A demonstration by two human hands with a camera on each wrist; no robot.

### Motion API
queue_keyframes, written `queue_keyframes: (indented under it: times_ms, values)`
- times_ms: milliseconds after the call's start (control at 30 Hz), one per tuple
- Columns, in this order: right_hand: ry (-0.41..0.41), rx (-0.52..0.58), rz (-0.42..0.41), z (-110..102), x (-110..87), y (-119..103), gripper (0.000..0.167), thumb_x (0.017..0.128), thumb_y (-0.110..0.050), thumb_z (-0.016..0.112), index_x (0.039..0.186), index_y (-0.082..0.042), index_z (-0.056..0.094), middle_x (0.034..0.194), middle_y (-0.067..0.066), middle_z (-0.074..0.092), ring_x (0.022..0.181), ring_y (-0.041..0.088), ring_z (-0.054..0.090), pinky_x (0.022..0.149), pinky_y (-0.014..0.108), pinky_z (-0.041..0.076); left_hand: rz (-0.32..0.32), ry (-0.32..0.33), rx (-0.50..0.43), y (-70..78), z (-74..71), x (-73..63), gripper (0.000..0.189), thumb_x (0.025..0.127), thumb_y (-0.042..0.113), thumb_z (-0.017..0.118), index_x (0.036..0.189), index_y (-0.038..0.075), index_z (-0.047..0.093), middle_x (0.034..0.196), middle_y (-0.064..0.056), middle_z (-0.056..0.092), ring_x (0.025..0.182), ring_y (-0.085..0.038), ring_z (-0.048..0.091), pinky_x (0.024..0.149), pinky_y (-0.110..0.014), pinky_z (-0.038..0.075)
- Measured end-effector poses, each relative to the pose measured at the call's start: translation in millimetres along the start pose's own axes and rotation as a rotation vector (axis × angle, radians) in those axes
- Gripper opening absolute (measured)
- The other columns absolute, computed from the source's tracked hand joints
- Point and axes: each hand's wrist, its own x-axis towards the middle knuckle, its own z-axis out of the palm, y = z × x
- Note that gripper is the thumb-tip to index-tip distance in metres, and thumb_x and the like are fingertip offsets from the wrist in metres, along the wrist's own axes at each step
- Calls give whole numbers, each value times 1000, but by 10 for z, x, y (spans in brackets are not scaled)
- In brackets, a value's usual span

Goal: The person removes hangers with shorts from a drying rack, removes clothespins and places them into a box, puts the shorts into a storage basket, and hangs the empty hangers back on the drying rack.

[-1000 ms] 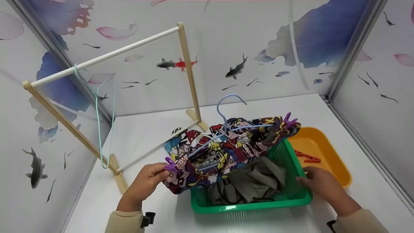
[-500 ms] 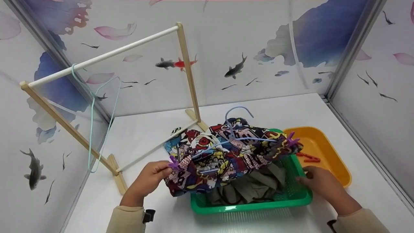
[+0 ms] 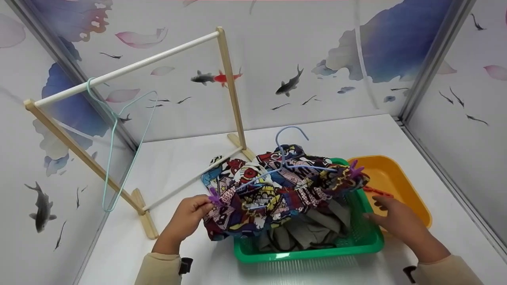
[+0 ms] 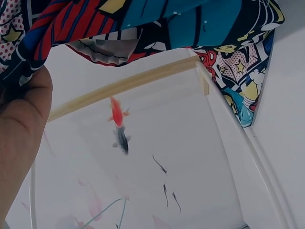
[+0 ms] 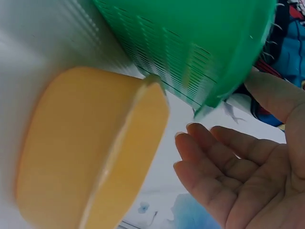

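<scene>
My left hand (image 3: 185, 217) pinches the left corner of a colourful comic-print garment (image 3: 253, 221), beside a purple clothes peg (image 3: 215, 196). A light-blue hanger (image 3: 292, 127) lies over the cloth, and another purple clothes peg (image 3: 355, 169) sits at its right end. In the left wrist view the print cloth (image 4: 205, 24) hangs over the fingers, whose tips are hidden. The garment lies across a green basket (image 3: 309, 256) holding dark grey-green cloth (image 3: 317, 229). My right hand (image 3: 402, 221) has its fingers loosely spread at the basket's right side; in the right wrist view its palm shows, holding nothing.
A wooden rack (image 3: 231, 91) with a white top bar stands at the left back, a mint-green hanger (image 3: 112, 146) hanging from it. An orange tray (image 3: 412, 190) with red clothes pegs (image 3: 378, 191) sits right of the basket. Printed walls enclose the white table (image 3: 380, 134).
The blue hanger and the garment's right end first dropped, then rose slightly. My right hand has come off the basket rim with its fingers spreading. The mint-green hanger has swung round on the bar.
</scene>
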Motion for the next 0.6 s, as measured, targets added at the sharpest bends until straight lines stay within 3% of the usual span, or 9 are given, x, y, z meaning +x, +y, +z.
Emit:
queue_keyframes:
  times_ms: [300, 600]
  values:
    - [161, 43, -121, -234, -47, -204, 86, 88, -52, 64, 143, 8, 35, 137, 33, 45, 122, 53, 43, 94, 67, 39, -37, 97, 16, -16, 60, 17, 16, 92, 1, 59, 76, 3, 61, 69, 1, 50, 63, -5, 43, 58, -23, 39]
    - [226, 74, -228, -315, -22, -350, 75, 89, -41, 67, 141, 6, 40, 135, 30, 47, 120, 53, 44, 94, 66, 40, -113, 129, 80, 2, 95, 17, 15, 92, -1, 59, 78, 2, 62, 71, 2, 50, 64, -6, 43, 60, -24, 38]
